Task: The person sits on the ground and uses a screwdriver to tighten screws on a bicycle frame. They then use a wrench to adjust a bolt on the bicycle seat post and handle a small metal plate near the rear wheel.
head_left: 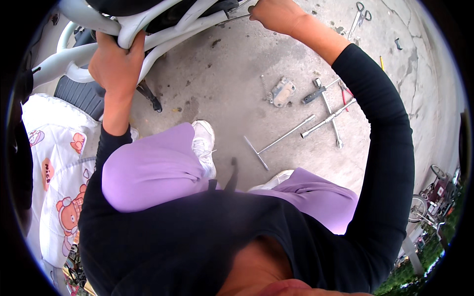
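My left hand (pixel 118 64) is closed round the white tubular frame (pixel 168 37) of a vehicle at the upper left. My right hand (pixel 274 15) is at the top centre, fingers pinched on a thin metal rod (pixel 237 18) that reaches toward the end of a white tube. What the rod's far end touches is too small to tell. A dark ribbed board (pixel 74 98) shows below the frame, beside a white padded cover with printed bears (pixel 52 182).
On the concrete floor lie several metal wrenches (pixel 331 118), a T-handle wrench (pixel 281 143), red-handled pliers (pixel 345 96), scissor-like tongs (pixel 358 19) and a grimy metal part (pixel 282 91). A parked wheeled vehicle (pixel 432 192) stands at the far right. My knees and shoes are below the frame.
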`<state>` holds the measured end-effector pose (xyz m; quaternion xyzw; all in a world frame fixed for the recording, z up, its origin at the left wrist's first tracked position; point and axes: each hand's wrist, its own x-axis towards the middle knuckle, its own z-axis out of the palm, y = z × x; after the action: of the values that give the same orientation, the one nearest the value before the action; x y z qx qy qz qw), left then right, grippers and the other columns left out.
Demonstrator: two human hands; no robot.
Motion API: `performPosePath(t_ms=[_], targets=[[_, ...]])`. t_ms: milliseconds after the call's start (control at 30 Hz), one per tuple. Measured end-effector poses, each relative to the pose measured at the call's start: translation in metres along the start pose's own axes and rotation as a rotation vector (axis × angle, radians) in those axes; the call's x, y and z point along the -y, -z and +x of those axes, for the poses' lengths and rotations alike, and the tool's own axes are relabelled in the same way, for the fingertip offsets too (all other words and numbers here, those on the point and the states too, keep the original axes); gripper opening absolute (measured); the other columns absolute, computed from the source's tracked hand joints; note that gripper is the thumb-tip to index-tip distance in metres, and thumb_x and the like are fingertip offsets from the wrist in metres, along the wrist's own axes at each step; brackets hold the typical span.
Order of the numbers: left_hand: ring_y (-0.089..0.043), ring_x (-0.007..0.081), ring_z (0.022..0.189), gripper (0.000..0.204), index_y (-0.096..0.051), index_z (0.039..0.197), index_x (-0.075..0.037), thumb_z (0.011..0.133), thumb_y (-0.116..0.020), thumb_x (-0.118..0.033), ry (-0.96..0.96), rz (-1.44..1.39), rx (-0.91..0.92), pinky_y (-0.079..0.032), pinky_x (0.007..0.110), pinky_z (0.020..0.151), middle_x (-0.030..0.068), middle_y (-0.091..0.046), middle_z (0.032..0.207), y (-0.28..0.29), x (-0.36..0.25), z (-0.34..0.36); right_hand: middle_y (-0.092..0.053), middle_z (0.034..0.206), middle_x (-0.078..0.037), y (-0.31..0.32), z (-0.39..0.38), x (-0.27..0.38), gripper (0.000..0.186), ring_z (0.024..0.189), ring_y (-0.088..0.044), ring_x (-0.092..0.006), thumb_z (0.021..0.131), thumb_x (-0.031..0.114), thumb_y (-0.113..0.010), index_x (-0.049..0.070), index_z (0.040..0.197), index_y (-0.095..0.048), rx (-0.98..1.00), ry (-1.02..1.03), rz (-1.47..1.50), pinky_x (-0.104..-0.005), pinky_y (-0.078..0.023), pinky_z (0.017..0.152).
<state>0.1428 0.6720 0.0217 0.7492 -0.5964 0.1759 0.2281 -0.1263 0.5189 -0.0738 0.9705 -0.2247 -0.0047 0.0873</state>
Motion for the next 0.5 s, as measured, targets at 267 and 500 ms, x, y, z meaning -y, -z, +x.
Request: performPosePath(t_ms=[267,500], targets=[[-0.066,0.0263,0.072,0.039,-0.059,0.101,0.0,0.074,-0.073,-0.025,-0.085,-0.107,-0.055,-0.049,0.033,0.066,0.0134,-0.067,0.082,0.01,0.004,-0.003,-0.064,0.068,-0.01,-0.011,-0.022,-0.03,0.022,0.061,-0.062,-0.0279,0.082,0.027,-0.056,0.008,0.074,-0.064,-0.094,-0.086,0.139,-0.0409,-0.046,0.054],[-0.064,0.0183,0.076,0.039,-0.053,0.108,0.007,0.077,-0.07,-0.008,-0.157,-0.199,-0.024,-0.048,0.026,0.07,0.0146,-0.065,0.092,0.01,0.004,-0.011,-0.06,0.072,-0.001,-0.185,0.017,-0.014,0.028,0.082,-0.058,-0.0207,0.085,0.033,-0.055,0.014,0.068,-0.067,-0.354,-0.475,0.196,-0.0372,-0.039,0.077]])
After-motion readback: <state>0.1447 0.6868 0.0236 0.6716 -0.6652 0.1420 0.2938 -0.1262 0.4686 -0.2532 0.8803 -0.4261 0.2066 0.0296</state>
